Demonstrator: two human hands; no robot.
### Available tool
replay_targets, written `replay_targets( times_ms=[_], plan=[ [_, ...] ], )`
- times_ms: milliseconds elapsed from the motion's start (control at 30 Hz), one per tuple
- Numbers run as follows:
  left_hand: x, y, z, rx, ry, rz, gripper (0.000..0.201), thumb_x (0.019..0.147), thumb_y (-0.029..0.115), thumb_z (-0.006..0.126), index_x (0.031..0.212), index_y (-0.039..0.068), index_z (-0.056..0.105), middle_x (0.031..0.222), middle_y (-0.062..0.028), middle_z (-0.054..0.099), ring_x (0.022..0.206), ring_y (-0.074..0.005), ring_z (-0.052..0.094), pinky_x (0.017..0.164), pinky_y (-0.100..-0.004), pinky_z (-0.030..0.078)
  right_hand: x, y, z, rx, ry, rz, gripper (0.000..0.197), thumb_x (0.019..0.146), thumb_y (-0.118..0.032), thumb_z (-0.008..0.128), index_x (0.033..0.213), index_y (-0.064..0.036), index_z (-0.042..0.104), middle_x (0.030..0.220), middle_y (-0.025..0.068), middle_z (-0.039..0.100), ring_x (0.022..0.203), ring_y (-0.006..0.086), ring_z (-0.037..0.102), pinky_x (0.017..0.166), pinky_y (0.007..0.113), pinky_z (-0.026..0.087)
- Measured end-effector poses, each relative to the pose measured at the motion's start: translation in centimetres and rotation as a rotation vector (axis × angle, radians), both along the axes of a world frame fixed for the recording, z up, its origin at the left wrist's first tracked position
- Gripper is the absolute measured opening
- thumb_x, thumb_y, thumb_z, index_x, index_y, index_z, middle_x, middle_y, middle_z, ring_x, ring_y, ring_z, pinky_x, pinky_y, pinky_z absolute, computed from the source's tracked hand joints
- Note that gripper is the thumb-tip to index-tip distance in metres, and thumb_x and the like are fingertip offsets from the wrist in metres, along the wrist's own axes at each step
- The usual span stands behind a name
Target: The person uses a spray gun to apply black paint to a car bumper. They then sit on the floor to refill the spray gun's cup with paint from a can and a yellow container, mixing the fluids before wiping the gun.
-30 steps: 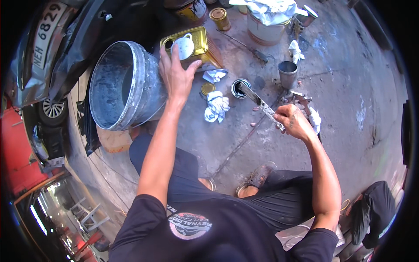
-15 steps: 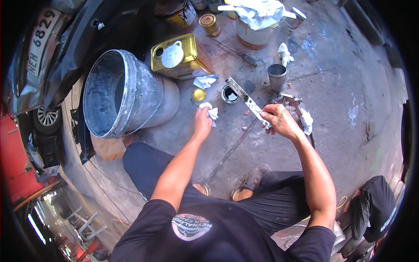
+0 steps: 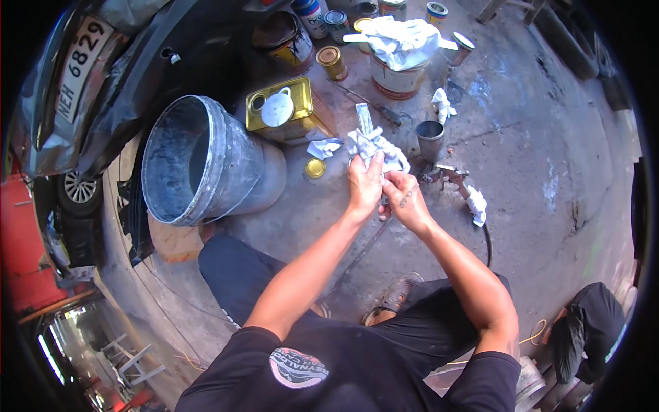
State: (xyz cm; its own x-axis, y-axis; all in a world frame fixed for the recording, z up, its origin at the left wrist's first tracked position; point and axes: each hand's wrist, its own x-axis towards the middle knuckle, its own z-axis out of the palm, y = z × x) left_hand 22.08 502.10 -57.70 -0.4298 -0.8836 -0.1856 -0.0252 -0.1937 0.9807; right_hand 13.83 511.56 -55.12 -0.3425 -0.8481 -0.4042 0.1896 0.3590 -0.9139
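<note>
Head view: at upper centre of the frame the left hand (image 3: pixel 364 184) is closed around a white rag (image 3: pixel 374 147), which is wrapped about a flat metal stick (image 3: pixel 363 117). The stick's upper end projects above the rag. The right hand (image 3: pixel 403 199), touching the left, is clenched on the stick's lower end, just below the rag. Left of the hands a large grey bucket (image 3: pixel 206 161) lies tilted on the concrete floor (image 3: pixel 549 137). Above the bucket's right side stands a yellow rectangular can (image 3: pixel 285 110) with a white cap. A small yellow lid (image 3: pixel 315 167) lies just left of the hands. A metal cup (image 3: pixel 430 137) stands just right of the rag, and beyond it, right of the hands, lies a spray gun (image 3: pixel 453 177). A paint tin draped with cloth (image 3: pixel 398 72) stands at upper centre.
</note>
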Motion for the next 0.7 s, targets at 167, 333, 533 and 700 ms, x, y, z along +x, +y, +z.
replay_targets(
  times_ms=[167,333,533,700],
  plan=[
    [-2.1,-2.6,-0.7,-0.065,-0.154,-0.131,0.029,0.107,0.026,0.066,0.111,-0.003,0.067,0.088,-0.0113,0.074,0.075,-0.0190,0.067,0.067,-0.0405,0.054,-1.0,0.0,1.6,0.003,-0.052,-0.112,0.024,0.110,-0.016,0.059,0.104,0.0050,0.068,0.079,0.0075,0.071,0.054,0.0139,0.066,0.048,0.028,0.053],
    [-3.2,-6.0,-0.5,-0.039,-0.168,-0.158,0.024,0.110,0.020,0.059,0.110,-0.002,0.069,0.089,-0.0051,0.073,0.074,-0.0128,0.067,0.065,-0.0338,0.053,0.4,0.8,1.1,0.053,-0.052,-0.094,0.026,0.108,-0.017,0.061,0.098,0.0042,0.070,0.074,0.0097,0.074,0.053,0.0137,0.066,0.048,0.031,0.051],
    [-4.0,-9.0,-0.7,-0.018,-0.046,-0.140,0.021,0.110,0.019,0.060,0.110,0.001,0.071,0.085,-0.0022,0.072,0.069,-0.0100,0.066,0.060,-0.0306,0.053,1.0,1.8,3.4,0.060,-0.077,-0.051,0.024,0.108,-0.017,0.061,0.101,0.0047,0.070,0.075,0.0098,0.074,0.056,0.0141,0.067,0.053,0.031,0.052],
    [-3.8,-9.7,0.8,0.014,0.078,-0.042,0.025,0.112,0.021,0.059,0.105,0.001,0.073,0.084,-0.0034,0.072,0.070,-0.0118,0.066,0.060,-0.0325,0.053,0.1,3.3,4.5,0.077,-0.138,-0.024,0.026,0.108,-0.020,0.062,0.104,0.0042,0.070,0.078,0.0096,0.073,0.058,0.0142,0.068,0.053,0.031,0.052]
  ],
)
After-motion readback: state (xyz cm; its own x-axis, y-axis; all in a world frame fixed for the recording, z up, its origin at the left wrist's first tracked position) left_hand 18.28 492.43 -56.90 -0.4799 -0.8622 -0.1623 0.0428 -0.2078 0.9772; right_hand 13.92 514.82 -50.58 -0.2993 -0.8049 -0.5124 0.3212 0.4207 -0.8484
